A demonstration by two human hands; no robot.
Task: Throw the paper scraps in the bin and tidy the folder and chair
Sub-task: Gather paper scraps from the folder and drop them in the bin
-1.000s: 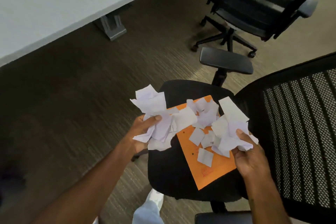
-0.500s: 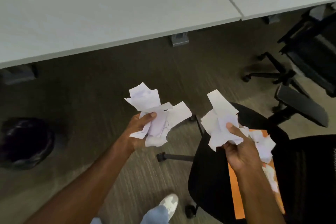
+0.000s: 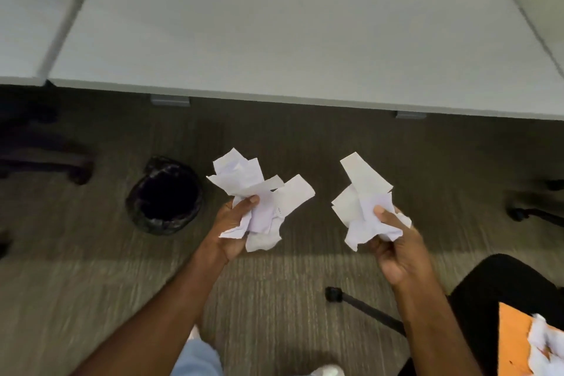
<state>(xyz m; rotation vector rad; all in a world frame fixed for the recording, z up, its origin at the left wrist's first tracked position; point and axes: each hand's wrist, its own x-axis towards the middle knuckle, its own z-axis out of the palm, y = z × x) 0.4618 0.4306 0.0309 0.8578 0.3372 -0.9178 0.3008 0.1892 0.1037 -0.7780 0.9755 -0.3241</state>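
Observation:
My left hand (image 3: 233, 230) grips a crumpled bunch of white paper scraps (image 3: 259, 198) just right of the bin (image 3: 164, 195), a round black bin lined with a dark bag, standing on the floor. My right hand (image 3: 396, 249) holds a second bunch of scraps (image 3: 363, 204) further right, above bare floor. At the bottom right is the black chair seat (image 3: 503, 287), and on it lies the orange folder (image 3: 512, 345) with a few loose scraps (image 3: 546, 348) left on top.
A white desk (image 3: 274, 24) spans the top, its front edge just beyond the bin. Chair legs and casters show at the left edge (image 3: 45, 162), at the right edge (image 3: 537, 214), and one black leg (image 3: 363, 308) near my right arm. My shoe (image 3: 326, 371) is at the bottom.
My view has swung left, away from the chair. Both hands carried their scraps off the folder. The bin has moved from the left edge to beside my left hand.

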